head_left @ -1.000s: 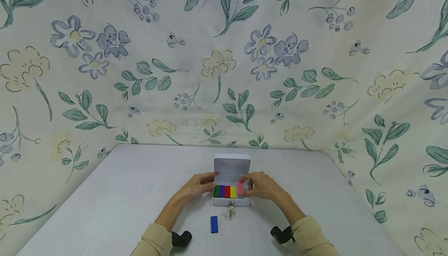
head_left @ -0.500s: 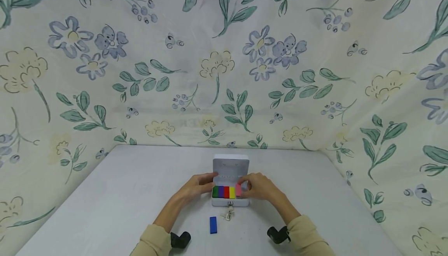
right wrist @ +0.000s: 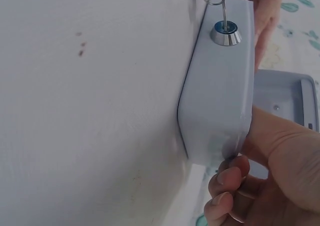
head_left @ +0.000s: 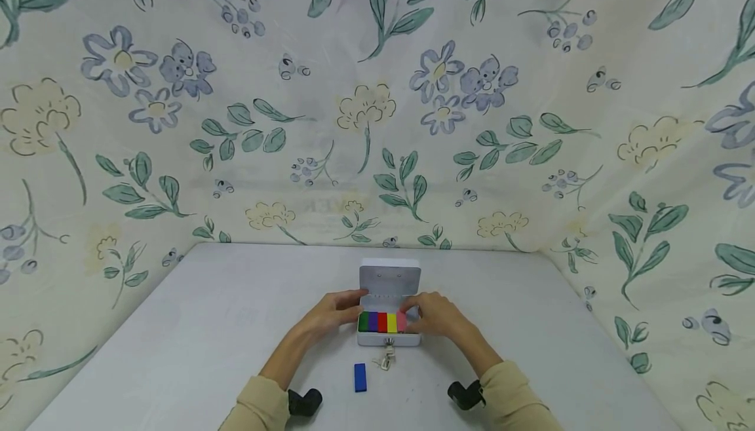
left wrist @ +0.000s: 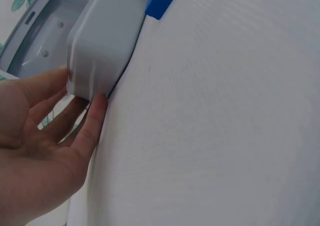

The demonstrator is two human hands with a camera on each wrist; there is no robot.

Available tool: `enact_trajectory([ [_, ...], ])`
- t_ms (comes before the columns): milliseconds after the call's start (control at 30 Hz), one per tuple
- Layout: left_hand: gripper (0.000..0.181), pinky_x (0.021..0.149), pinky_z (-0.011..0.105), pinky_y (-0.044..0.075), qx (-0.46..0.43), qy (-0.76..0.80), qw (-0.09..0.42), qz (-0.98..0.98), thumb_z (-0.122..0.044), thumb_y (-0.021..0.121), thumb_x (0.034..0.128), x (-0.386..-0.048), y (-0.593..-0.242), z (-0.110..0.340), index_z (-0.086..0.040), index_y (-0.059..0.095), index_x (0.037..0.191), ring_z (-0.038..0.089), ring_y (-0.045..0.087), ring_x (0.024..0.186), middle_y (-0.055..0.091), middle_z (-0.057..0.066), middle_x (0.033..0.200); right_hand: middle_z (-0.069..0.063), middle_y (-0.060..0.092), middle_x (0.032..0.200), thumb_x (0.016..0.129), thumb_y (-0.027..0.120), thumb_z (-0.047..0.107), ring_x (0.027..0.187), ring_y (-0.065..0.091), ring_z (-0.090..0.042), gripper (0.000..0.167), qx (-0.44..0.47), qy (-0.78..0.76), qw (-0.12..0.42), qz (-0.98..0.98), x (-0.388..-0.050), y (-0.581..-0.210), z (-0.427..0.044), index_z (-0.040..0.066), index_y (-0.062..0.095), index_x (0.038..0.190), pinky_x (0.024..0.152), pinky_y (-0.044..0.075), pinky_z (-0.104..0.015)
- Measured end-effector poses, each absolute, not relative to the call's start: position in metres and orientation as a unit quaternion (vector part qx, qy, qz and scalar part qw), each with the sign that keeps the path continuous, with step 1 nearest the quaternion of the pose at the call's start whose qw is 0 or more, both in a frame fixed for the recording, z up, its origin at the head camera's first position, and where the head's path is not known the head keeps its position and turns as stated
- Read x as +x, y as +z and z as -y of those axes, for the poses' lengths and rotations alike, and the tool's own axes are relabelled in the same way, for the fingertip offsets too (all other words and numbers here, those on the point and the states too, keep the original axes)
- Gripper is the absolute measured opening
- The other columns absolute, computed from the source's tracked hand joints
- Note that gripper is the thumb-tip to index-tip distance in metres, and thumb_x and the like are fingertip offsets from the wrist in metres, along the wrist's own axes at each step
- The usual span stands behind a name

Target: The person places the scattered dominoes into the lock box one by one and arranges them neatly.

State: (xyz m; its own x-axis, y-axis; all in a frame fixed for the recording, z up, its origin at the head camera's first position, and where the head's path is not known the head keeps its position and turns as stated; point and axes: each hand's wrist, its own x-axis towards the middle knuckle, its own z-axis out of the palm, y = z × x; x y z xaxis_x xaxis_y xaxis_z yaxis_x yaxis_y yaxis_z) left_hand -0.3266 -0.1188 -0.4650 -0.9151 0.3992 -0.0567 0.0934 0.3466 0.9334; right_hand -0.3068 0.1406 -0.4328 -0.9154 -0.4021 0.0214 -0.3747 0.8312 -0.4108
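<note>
A small white metal cash box [head_left: 368, 339] stands on the table with its lid [head_left: 390, 281] raised. Green, purple, red and yellow blocks [head_left: 383, 323] lie side by side in it, and a pink block [head_left: 402, 322] sits right of the yellow one. My left hand [head_left: 331, 311] rests its fairly straight fingers and thumb against the box's left end, also seen in the left wrist view. My right hand [head_left: 439, 315] reaches over the right end, with index finger and thumb at the pink block; those tips are hidden in the right wrist view, where the other fingers curl outside the box.
Keys on a ring [head_left: 386, 358] hang from the lock [right wrist: 226, 34] in the box's front. A blue block [head_left: 360, 377] lies on the white table [head_left: 248, 300] in front of the box. Floral cloth [head_left: 377, 123] rises behind and at both sides.
My right hand has lowered the pink block into the box and moved it left against the yellow one. The left hand and the blue block have stayed in place.
</note>
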Motion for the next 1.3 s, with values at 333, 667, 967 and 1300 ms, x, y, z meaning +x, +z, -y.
enact_trajectory([
  [333, 0.046, 0.109, 0.052, 0.044, 0.155, 0.547, 0.135, -0.812, -0.023, 0.060, 0.0973, -0.3266, -0.4648, 0.1181, -0.014, 0.053, 0.142, 0.035, 0.049, 0.133, 0.048, 0.016, 0.149, -0.008, 0.073, 0.113, 0.076, 0.084, 0.025, 0.091, 0.061, -0.021, 0.033, -0.188, -0.190, 0.029, -0.963, -0.3061, -0.4327, -0.1366, 0.014, 0.077, 0.106, 0.083, 0.057, -0.043],
  [667, 0.046, 0.108, 0.052, 0.044, 0.151, 0.548, 0.131, -0.812, -0.023, 0.060, 0.0973, -0.3253, -0.4656, 0.1167, -0.014, 0.053, 0.142, 0.036, 0.049, 0.134, 0.048, 0.016, 0.149, -0.010, 0.071, 0.115, 0.077, 0.084, 0.024, 0.094, 0.061, -0.024, 0.034, -0.175, -0.193, 0.036, -0.965, -0.3046, -0.4325, -0.1354, 0.015, 0.076, 0.108, 0.084, 0.057, -0.046],
  [967, 0.047, 0.108, 0.052, 0.044, 0.148, 0.548, 0.133, -0.812, -0.023, 0.060, 0.0967, -0.3259, -0.4658, 0.1175, -0.014, 0.053, 0.142, 0.037, 0.049, 0.134, 0.047, 0.017, 0.150, -0.012, 0.069, 0.121, 0.078, 0.083, 0.025, 0.094, 0.062, -0.024, 0.040, -0.178, -0.192, 0.043, -0.964, -0.3050, -0.4321, -0.1364, 0.015, 0.073, 0.115, 0.084, 0.058, -0.046],
  [1300, 0.048, 0.109, 0.054, 0.043, 0.150, 0.544, 0.132, -0.815, -0.026, 0.062, 0.0959, -0.3263, -0.4667, 0.1184, -0.016, 0.053, 0.142, 0.038, 0.046, 0.136, 0.047, 0.015, 0.150, -0.009, 0.073, 0.102, 0.084, 0.077, 0.027, 0.072, 0.054, -0.015, 0.037, -0.187, -0.201, 0.034, -0.961, -0.3023, -0.4304, -0.1399, 0.013, 0.072, 0.118, 0.059, 0.050, -0.025],
])
